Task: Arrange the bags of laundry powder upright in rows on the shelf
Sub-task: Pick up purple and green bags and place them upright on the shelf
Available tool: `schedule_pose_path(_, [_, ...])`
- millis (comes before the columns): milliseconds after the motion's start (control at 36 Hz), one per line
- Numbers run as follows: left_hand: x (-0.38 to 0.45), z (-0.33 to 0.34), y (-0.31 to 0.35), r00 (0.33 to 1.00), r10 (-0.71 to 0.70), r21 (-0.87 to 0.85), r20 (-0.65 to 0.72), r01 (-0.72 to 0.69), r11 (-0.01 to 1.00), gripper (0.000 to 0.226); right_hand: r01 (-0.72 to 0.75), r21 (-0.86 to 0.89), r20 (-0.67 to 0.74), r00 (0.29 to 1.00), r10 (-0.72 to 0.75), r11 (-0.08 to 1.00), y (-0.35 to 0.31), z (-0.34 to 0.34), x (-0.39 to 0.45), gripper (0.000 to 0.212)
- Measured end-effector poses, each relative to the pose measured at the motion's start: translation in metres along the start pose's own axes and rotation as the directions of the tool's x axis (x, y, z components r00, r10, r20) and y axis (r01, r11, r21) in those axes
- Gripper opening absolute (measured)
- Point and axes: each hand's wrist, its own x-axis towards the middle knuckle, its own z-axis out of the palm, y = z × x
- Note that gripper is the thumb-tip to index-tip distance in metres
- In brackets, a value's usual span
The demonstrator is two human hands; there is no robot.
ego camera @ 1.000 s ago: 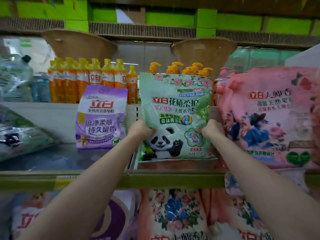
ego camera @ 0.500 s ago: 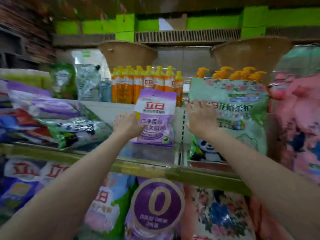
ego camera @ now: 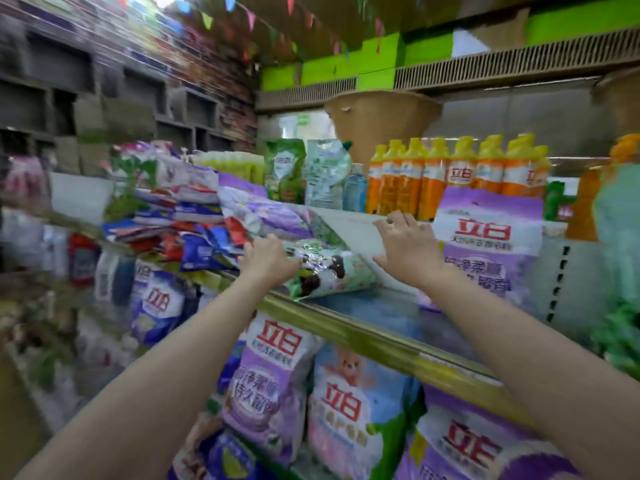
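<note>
Laundry powder bag (ego camera: 329,271), green with a panda, lay flat at the shelf (ego camera: 346,323) edge; our left hand (ego camera: 268,259) rested on it, grip unclear. Our right hand (ego camera: 407,249) hovered spread, empty, beside an upright purple bag (ego camera: 488,244). Behind lay a tumbled heap of bags (ego camera: 194,220).

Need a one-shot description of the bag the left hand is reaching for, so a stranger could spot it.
Start at the yellow-green front rail of the middle shelf. Near its left part a heap of flat-lying bags slumps; at its right end lies a mint-green glossy bag with a black-and-white panda print, under the left hand. Neighbouring heap bags are purple, blue or red; the purple bag further right stands upright.
</note>
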Motion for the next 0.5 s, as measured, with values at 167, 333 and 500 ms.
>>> schedule_pose_path(167, [0.033, 0.004, -0.034, 0.998, -0.054, -0.096, 0.037, 0.057, 0.994, 0.073, 0.003, 0.083, 0.021, 1.0, -0.005, 0.997, -0.036, 0.02, 0.034, 0.054])
schedule_pose_path(333, [0.069, -0.004, -0.048, 1.0, -0.005, -0.173, 0.016, 0.008, 0.985, 0.053, 0.023, 0.154, 0.011, 1.0, -0.025, 0.988, -0.062, 0.042, 0.071, 0.055])
schedule_pose_path(500, [0.108, -0.013, -0.047, 0.999, -0.013, -0.315, 0.034, 0.023, 0.949, 0.044, -0.007, 0.192, 0.046, 0.999, -0.002, 0.981, -0.082, 0.059, 0.109, 0.051])
